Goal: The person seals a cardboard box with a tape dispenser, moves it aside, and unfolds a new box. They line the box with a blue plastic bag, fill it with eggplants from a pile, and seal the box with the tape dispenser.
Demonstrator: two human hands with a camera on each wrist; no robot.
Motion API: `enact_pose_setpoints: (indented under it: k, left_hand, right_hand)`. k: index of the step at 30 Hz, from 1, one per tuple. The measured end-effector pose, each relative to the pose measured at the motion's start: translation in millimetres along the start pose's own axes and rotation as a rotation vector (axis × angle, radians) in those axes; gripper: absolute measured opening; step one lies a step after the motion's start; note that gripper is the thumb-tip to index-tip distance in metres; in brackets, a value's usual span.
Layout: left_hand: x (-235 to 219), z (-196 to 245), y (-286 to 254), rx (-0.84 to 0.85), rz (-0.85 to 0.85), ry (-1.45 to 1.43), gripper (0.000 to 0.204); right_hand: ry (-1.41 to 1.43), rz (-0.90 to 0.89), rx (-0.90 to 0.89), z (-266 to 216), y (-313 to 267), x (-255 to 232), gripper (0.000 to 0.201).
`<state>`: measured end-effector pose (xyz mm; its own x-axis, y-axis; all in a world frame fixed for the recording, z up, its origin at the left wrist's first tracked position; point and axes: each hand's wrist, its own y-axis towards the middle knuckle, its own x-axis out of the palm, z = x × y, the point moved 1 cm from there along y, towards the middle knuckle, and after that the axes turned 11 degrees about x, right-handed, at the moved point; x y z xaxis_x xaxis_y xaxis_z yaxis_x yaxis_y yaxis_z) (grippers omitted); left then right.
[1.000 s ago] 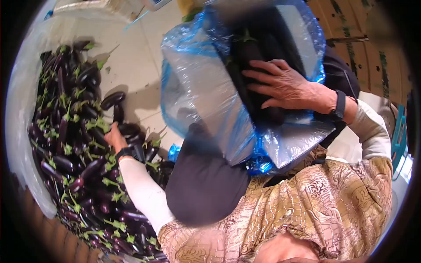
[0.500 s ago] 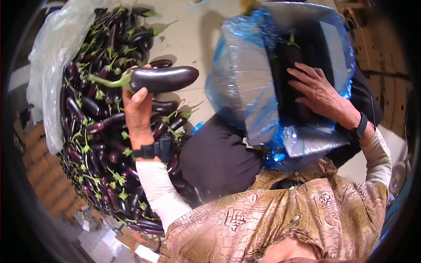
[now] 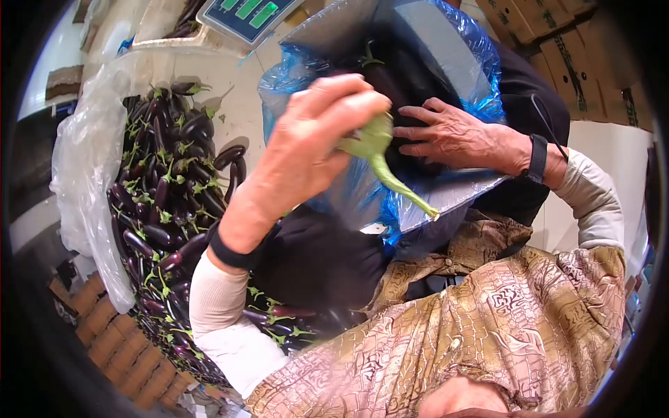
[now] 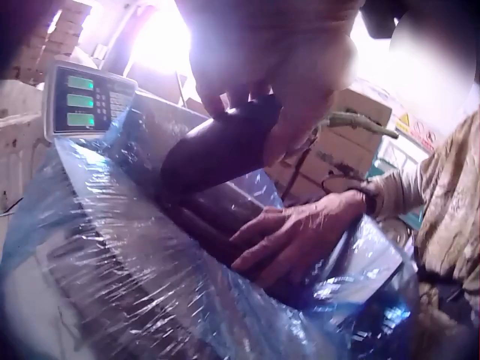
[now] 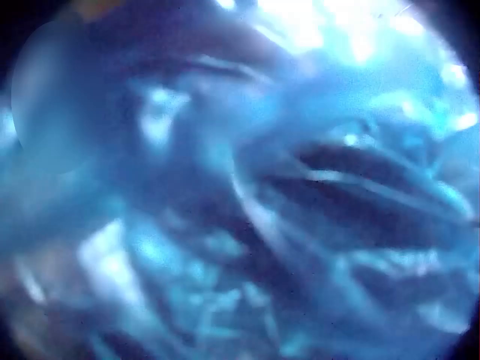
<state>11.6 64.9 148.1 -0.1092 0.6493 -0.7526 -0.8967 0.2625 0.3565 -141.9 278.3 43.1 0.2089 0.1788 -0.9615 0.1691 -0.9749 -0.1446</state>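
Note:
Above the lined box, my left hand [image 3: 300, 146] grips a large dark eggplant [image 4: 217, 150] near its green stem end. In the head view the hand hides most of it, and the stem points down to the right. In the left wrist view its blunt end dips inside the blue plastic liner [image 4: 112, 202]. My right hand [image 3: 460, 136] rests with fingers stretched out over eggplants [image 3: 387, 83] lying in the box. Blurred blue plastic [image 5: 300, 210] fills the right wrist view, hiding that hand.
A heap of eggplants [image 3: 164, 202] lies on the floor at the left beside clear plastic sheeting [image 3: 90, 188]. A scale with a lit display [image 3: 247, 14] stands beyond the box. Cardboard cartons [image 3: 571, 70] are stacked at the right.
My left hand has picked an eggplant from the heap, lifted it and carried it right to above the box. My right hand stays on the eggplants inside.

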Motion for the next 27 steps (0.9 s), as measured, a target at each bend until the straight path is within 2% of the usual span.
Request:
enact_pose_setpoints:
  k: [3, 6, 7, 8, 12, 14, 15, 17, 18, 19, 21, 23, 27]
  left_hand:
    - [39, -15, 5, 0.178, -0.231, 0.254, 0.059]
    - [76, -27, -9, 0.143, -0.297, 0.353, 0.055]
    - [84, -27, -13, 0.039, -0.346, 0.287, 0.054]
    - [90, -27, -16, -0.064, -0.397, 0.216, 0.053]
    - [90, -23, -19, -0.099, -0.442, 0.084, 0.049]
    - [94, -24, -12, -0.172, -0.56, 0.156, 0.061]
    - [89, -26, -10, -0.172, -0.55, 0.163, 0.061]
    - [73, -30, -6, -0.22, -0.39, 0.354, 0.075]
    - [69, -39, -6, -0.307, -0.352, 0.253, 0.086]
    - [68, -43, -7, -0.311, -0.336, 0.275, 0.086]
    - [69, -47, -4, -0.326, -0.237, 0.34, 0.082]
    - [66, -34, 5, -0.299, -0.232, 0.423, 0.067]
    - [55, 7, 22, -0.183, -0.097, 0.138, 0.054]
  right_hand:
    - [0.05, 0.007, 0.016, 4, -7, 0, 0.044]
    - [0.019, 0.025, 0.008, 5, -10, 3, 0.048]
    - [0.013, 0.011, 0.006, 6, -11, 3, 0.049]
    - [0.032, 0.091, -0.002, 5, -12, 3, 0.045]
    - [0.127, 0.029, 0.035, 8, -9, 6, 0.036]
    - [0.277, 0.188, 0.07, 18, -11, 4, 0.024]
    - [0.266, 0.187, 0.065, 21, -12, -4, 0.024]
    - [0.34, 0.234, 0.166, 23, -13, -25, 0.021]
    - [0.352, 0.289, 0.187, 25, -12, -29, 0.02]
    - [0.334, 0.299, 0.169, 28, -10, -32, 0.02]
    - [0.393, 0.339, 0.228, 33, -5, -38, 0.022]
    - [0.363, 0.389, 0.219, 35, -1, -48, 0.023]
    - [0.402, 0.713, 0.416, 41, -10, -79, 0.026]
